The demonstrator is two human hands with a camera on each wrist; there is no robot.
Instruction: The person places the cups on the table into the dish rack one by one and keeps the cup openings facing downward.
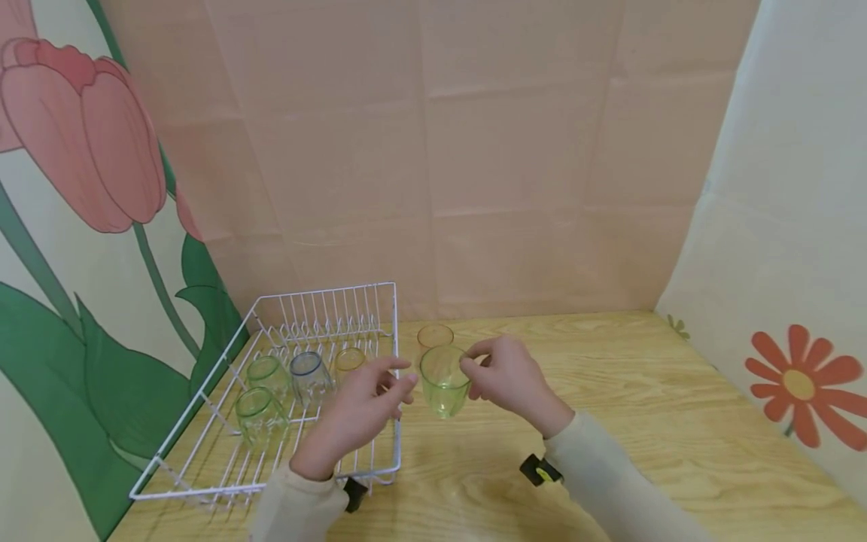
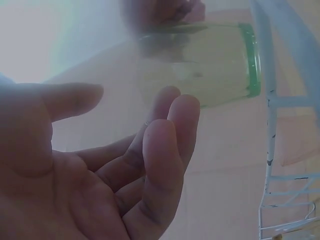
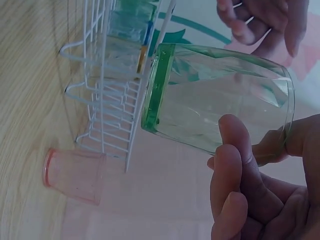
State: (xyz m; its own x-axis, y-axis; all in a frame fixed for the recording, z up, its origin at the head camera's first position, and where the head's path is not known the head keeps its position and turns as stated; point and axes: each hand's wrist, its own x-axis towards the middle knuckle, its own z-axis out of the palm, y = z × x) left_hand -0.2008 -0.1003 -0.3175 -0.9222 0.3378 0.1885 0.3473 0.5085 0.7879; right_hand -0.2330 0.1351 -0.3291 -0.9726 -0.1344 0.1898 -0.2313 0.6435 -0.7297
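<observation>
Your right hand (image 1: 508,376) has the glass (image 1: 445,388), a green one, its fingers (image 3: 234,132) gripping the side near the mouth, and it's upright, thick base down, up over the desk (image 1: 643,391) just beside the rack (image 1: 398,444). Over on your left hand (image 1: 366,406), the fingers are loosely bent with nothing in them, thumb held away from the rest, poised near the glass at the rack's right edge. Just beyond your grip stands the red glass (image 3: 75,175), upright on the desk. And in the rack, four more, all bottoms up: a near green glass (image 1: 263,418), a far green glass (image 1: 266,373), the blue glass (image 1: 311,382) beside that, then the orange glass (image 1: 350,361), partly behind your left hand. A pinkish-brown backdrop (image 1: 508,150) rises behind it all, a big tulip (image 1: 81,143) on the left panel.
</observation>
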